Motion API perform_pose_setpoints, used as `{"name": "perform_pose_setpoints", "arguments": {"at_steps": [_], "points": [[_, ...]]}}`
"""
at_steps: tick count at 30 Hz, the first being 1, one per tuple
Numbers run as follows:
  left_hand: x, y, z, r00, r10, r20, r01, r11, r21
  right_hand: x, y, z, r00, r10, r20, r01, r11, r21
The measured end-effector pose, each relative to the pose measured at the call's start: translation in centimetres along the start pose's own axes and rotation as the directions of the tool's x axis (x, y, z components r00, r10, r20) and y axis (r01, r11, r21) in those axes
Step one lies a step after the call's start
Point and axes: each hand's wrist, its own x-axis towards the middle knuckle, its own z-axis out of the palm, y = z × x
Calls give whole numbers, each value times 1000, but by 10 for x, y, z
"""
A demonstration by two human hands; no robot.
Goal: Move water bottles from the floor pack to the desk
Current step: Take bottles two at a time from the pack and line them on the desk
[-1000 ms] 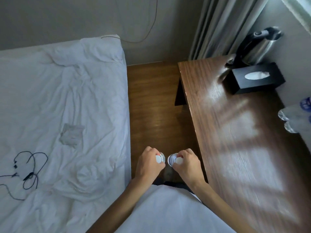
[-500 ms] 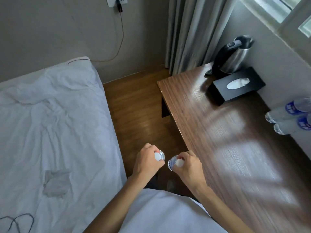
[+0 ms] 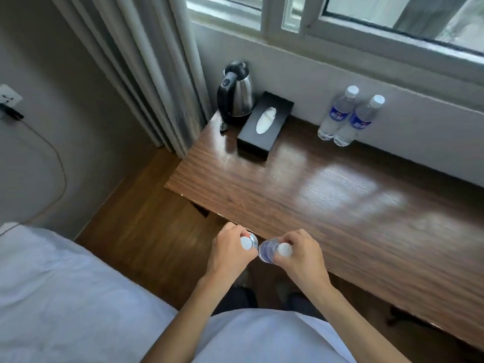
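My left hand point(image 3: 229, 254) grips a clear water bottle with a white cap point(image 3: 246, 242) by its neck. My right hand point(image 3: 301, 258) grips a second white-capped bottle point(image 3: 269, 249) the same way. Both bottles hang just in front of the near edge of the wooden desk point(image 3: 327, 205), above the floor. Most of each bottle is hidden under my hands. Two more water bottles with blue labels point(image 3: 337, 113) point(image 3: 360, 121) stand side by side on the desk against the wall below the window. The floor pack is out of view.
A steel kettle point(image 3: 237, 96) and a black tissue box point(image 3: 264, 125) sit at the desk's far left corner. Curtains point(image 3: 146, 74) hang left of the desk. A white bed point(image 3: 65, 297) lies at my left, with wood floor point(image 3: 146, 231) between.
My view has swung right toward the desk and window, bringing the two standing bottles fully into sight. Both hands keep hold of their bottles and have come up to the desk's near edge.
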Motion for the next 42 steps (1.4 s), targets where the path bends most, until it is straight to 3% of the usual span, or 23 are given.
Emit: {"name": "perform_pose_setpoints", "arguments": {"at_steps": [5,13,22,32,42], "points": [[26,28,-4,983,151,100,-153,988,13,-4,2,-13,979,140,-150,-132,989,59],[55,80,10,947,256,192,-261,965,5,8,22,-44,916,262,-302,-228,963,145],[86,122,26,923,328,200,-336,942,4,46,28,-77,896,286,-339,-229,953,200],[103,124,35,887,402,229,-410,912,-14,73,35,-72,899,263,-350,-208,960,188],[105,101,58,834,538,126,-530,843,-92,86,64,-68,913,180,-365,-109,972,207]]}}
